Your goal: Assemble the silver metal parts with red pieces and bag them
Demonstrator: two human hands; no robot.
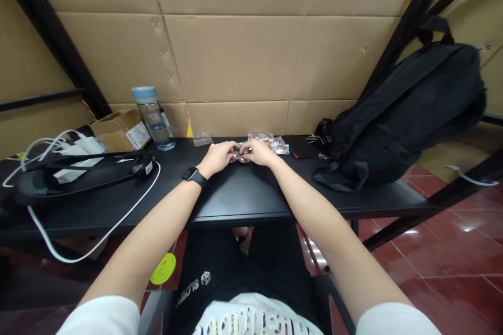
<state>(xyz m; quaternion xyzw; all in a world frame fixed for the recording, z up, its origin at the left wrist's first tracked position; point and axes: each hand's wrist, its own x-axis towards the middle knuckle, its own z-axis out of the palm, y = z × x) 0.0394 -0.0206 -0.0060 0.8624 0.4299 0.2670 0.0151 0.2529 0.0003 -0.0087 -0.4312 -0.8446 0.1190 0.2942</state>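
At the middle of the black table, my left hand [219, 157] and my right hand [257, 152] meet with bent fingers. Between their fingertips is a small clear, shiny thing [243, 158] with rounded parts. It is too small to name, and the fingers cover some of it. Both hands appear closed on it, one from each side. Just behind my right hand lie several small clear packets [280, 145] with red bits inside. A flat piece of clear plastic [202, 140] lies behind my left hand. My left wrist wears a dark watch [194, 175].
To the left stand a water bottle [157, 120], an opened cardboard box [126, 131] and a black looped device [86, 172] with a white cable [129, 214]. A black backpack [408, 110] leans at right, near a red-and-blue pen-like item [295, 154]. Cardboard [236, 57] walls the back.
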